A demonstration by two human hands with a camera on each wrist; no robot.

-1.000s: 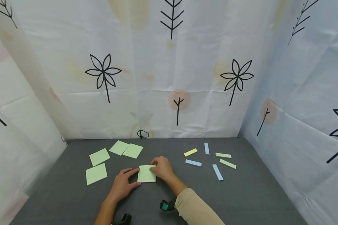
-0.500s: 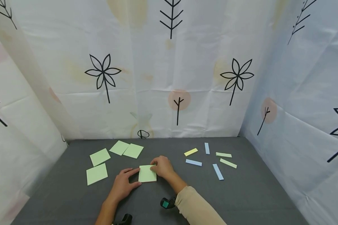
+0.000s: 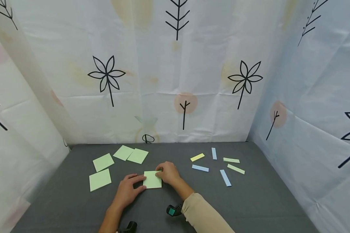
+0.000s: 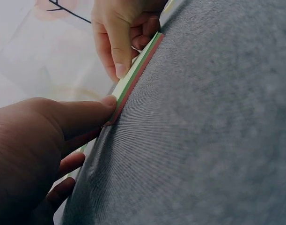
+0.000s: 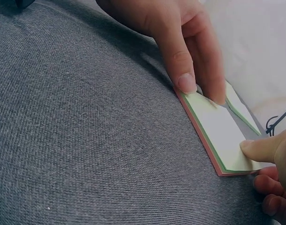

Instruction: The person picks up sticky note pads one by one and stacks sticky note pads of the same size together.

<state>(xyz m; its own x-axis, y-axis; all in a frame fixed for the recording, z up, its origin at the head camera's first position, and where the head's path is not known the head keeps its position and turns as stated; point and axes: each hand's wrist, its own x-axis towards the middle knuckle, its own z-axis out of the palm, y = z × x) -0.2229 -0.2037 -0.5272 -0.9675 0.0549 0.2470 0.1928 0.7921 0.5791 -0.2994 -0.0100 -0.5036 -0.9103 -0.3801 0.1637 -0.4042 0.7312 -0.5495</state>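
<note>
A square stack of sticky notes (image 3: 152, 182), light green on top with a pinkish-red layer beneath, lies at the middle of the table. My left hand (image 3: 127, 191) holds its left edge, forefinger by the far corner and thumb by the near one. At the far right corner, my right hand (image 3: 168, 174) pinches the stack, its thumb resting on top. In the right wrist view the stack (image 5: 210, 124) shows its green and red layers closely lined up. The left wrist view shows the same layered edge (image 4: 137, 68) between both hands.
Several green square notes, such as one sheet (image 3: 100, 180), lie at the left and back left. On the right are scattered narrow strips: a yellow strip (image 3: 197, 157), blue strips (image 3: 226, 178) and green strips (image 3: 236, 169). Patterned white curtains (image 3: 163, 81) enclose the grey table (image 3: 265, 200).
My left thumb has shifted slightly away from me along the stack's left edge. The red layer shows less at the near edge than a second ago. My right hand keeps its place.
</note>
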